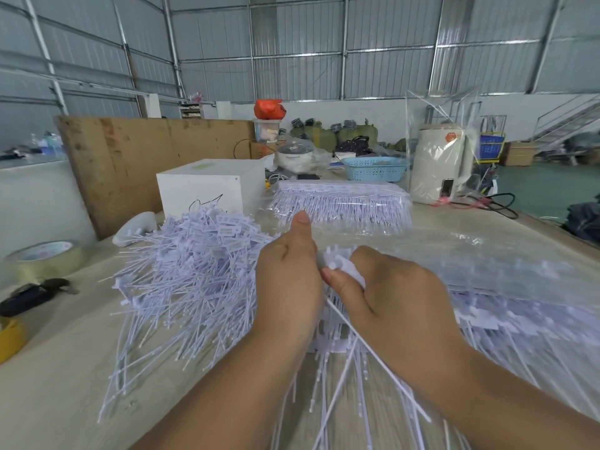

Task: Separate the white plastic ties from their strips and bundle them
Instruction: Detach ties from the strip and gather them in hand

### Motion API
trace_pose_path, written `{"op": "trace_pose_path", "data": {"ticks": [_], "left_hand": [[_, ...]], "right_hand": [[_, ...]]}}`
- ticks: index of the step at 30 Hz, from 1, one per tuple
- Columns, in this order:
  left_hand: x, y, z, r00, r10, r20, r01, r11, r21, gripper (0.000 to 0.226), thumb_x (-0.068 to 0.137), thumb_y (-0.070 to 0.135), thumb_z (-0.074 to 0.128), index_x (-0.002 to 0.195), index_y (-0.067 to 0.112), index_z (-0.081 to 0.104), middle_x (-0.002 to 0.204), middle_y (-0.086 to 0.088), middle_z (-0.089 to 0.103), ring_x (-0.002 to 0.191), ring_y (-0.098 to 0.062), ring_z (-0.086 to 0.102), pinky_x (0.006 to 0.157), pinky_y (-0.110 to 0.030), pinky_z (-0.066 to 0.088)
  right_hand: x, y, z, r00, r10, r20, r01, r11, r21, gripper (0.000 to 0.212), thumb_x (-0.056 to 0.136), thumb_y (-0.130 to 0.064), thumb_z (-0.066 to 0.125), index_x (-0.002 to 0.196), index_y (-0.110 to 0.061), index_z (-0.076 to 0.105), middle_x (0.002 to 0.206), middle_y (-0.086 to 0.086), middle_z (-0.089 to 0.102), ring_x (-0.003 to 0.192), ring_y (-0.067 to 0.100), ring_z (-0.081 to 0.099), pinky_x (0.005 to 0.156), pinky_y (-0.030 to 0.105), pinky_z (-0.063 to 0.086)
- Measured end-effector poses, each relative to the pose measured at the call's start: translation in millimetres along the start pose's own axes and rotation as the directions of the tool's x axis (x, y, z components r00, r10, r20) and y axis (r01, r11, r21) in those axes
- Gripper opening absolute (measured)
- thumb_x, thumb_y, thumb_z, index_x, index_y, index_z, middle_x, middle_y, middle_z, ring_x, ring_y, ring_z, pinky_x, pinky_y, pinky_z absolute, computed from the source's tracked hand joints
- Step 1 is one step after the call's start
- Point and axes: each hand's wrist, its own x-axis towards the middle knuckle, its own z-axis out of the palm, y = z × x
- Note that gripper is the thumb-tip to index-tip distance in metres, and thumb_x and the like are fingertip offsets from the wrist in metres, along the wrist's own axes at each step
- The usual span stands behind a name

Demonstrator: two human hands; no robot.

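- While both forearms reach in from the near edge, the person works at the middle of the table (58, 378): the right hand (394, 300) is curled round the white heads of a strip of ties (341, 271), and the left hand (287, 280) closes against the same clump from the other side, thumb sticking up. Both hands are clenched on the plastic, touching each other across it.
- Long thin tails hang down from that grip and fan out towards the near edge, between and under the wrists. To my eye this is the tearing step: ties are being pulled off their strip, not yet bundled.
- Next, I'd judge, the hands must twist or pull apart so the heads snap free, then drop them leftward.
- Just left of the left hand lies the loose pile of ties (191, 280), a big bristling heap, tails pointing every way. It crowds the left wrist, so room that side is tight.
- Right of the hands, uncut strips (519, 306) lie under clear plastic, reaching the right edge.
- At the far left edge sit a tape roll (45, 259) and a dark tool (29, 295), well apart from the work.
- Further back lies a wrapped stack of strips (341, 203), beside a white box (207, 186).
- Behind those, a blue basket (373, 170) and a white appliance (441, 164) close off the far side.
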Motion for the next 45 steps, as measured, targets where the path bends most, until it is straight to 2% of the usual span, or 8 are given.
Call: {"op": "trace_pose_path", "data": {"ticks": [7,11,15,19,28,32,41,45], "left_hand": [[14.4,-11.6,-0.6,0.997,-0.065,-0.036,0.065,0.998,-0.014,0.055,0.097,0.049,0.046,0.05,0.02,0.049,0.045,0.005,0.043,0.044,-0.011,0.042,0.045,-0.019,0.034],[57.3,-15.8,-42.5,0.942,-0.182,-0.28,0.213,0.973,0.083,0.018,0.101,0.021,0.047,0.106,0.011,0.061,0.065,-0.003,0.049,0.055,-0.018,0.046,0.049,-0.026,0.034],[33.9,-2.4,-38.9,0.981,0.018,0.193,-0.048,0.988,0.149,0.048,0.097,0.046,0.048,0.056,0.023,0.052,0.048,0.005,0.049,0.043,-0.008,0.045,0.045,-0.015,0.038],[14.8,-1.2,-23.0,0.77,0.038,0.637,-0.16,0.978,0.134,0.053,0.09,0.057,0.047,0.049,0.024,0.052,0.046,0.007,0.046,0.046,-0.009,0.043,0.052,-0.014,0.037],[12.9,1.8,-29.6,0.595,-0.056,0.802,-0.02,0.996,0.085,0.03,0.09,0.048,0.052,0.084,0.028,0.073,0.06,0.016,0.059,0.05,0.0,0.047,0.048,-0.01,0.037],[11.0,4.3,-31.1,0.492,-0.146,0.859,-0.014,0.984,0.175,0.032,0.09,0.049,0.05,0.086,0.029,0.075,0.054,0.014,0.051,0.053,-0.002,0.047,0.05,-0.014,0.036],[14.4,3.1,-32.8,0.563,-0.068,0.823,-0.047,0.992,0.114,0.029,0.08,0.031,0.065,0.053,0.028,0.058,0.051,0.012,0.042,0.05,-0.003,0.038,0.05,-0.014,0.031],[16.0,-2.7,-34.3,0.556,-0.039,0.83,-0.115,0.986,0.124,0.041,0.075,0.002,0.079,0.06,0.021,0.046,0.057,0.012,0.042,0.055,-0.002,0.038,0.051,-0.011,0.03]], "right_hand": [[0.9,7.0,-7.4,0.992,-0.105,0.077,0.105,0.994,0.007,0.037,0.09,-0.048,0.039,0.067,-0.021,0.029,0.05,-0.01,0.024,0.038,0.019,0.031,0.042,0.023,0.022],[-5.8,4.9,-19.2,0.988,-0.145,0.047,0.14,0.986,0.089,0.039,0.092,-0.049,0.043,0.069,-0.026,0.021,0.051,-0.014,0.016,0.039,0.011,0.022,0.039,0.02,0.017],[-1.7,12.0,-18.7,0.962,-0.02,0.271,-0.024,0.987,0.159,0.041,0.089,-0.07,0.028,0.071,-0.033,0.03,0.046,-0.01,0.03,0.042,0.006,0.035,0.043,0.025,0.03],[-1.0,27.2,-15.8,0.903,-0.032,0.429,-0.077,0.969,0.233,0.05,0.078,-0.074,0.03,0.106,-0.034,0.042,0.049,-0.011,0.046,0.051,0.001,0.049,0.048,0.02,0.028],[-1.1,36.2,-13.5,0.851,-0.094,0.517,-0.14,0.908,0.395,0.046,0.085,-0.065,0.045,0.117,-0.032,0.046,0.062,-0.015,0.06,0.048,0.001,0.05,0.049,0.017,0.035],[-0.6,35.6,-14.0,0.825,-0.116,0.554,-0.141,0.906,0.4,0.052,0.083,-0.069,0.044,0.121,-0.035,0.042,0.077,-0.001,0.071,0.053,0.005,0.055,0.059,0.037,0.051],[-1.5,39.1,-13.2,0.819,-0.068,0.57,-0.191,0.904,0.382,0.044,0.081,-0.071,0.05,0.082,-0.028,0.059,0.056,-0.02,0.055,0.045,0.003,0.045,0.048,0.016,0.03],[0.2,45.5,-11.1,0.794,0.0,0.608,-0.239,0.92,0.311,0.027,0.087,-0.049,0.06,0.073,-0.026,0.054,0.053,-0.014,0.05,0.048,0.004,0.043,0.052,0.031,0.037]]}}
